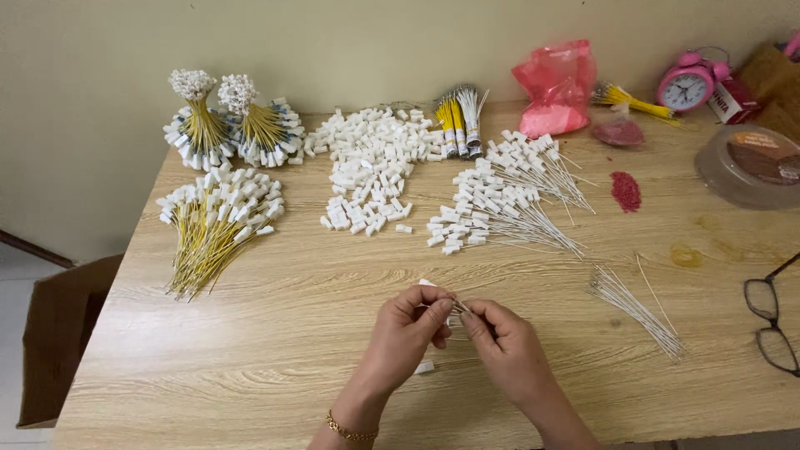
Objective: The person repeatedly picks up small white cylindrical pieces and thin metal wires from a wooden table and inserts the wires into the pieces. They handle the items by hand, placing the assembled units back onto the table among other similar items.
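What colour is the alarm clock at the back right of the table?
Pink, with a white face; the head view shows the alarm clock best.

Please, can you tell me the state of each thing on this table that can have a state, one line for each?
Left hand: pinching a small white plastic piece.
Right hand: pinching a thin wire; its colour is too small to tell.
Pink plastic bag: crumpled, standing.
Pink alarm clock: upright.
Eyeglasses: unfolded, lying flat.
Round plastic container: lid on.
Cardboard box: open, on the floor.

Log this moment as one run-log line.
left hand: pinches white connector | right hand: pinches thin wire | hands meet above table
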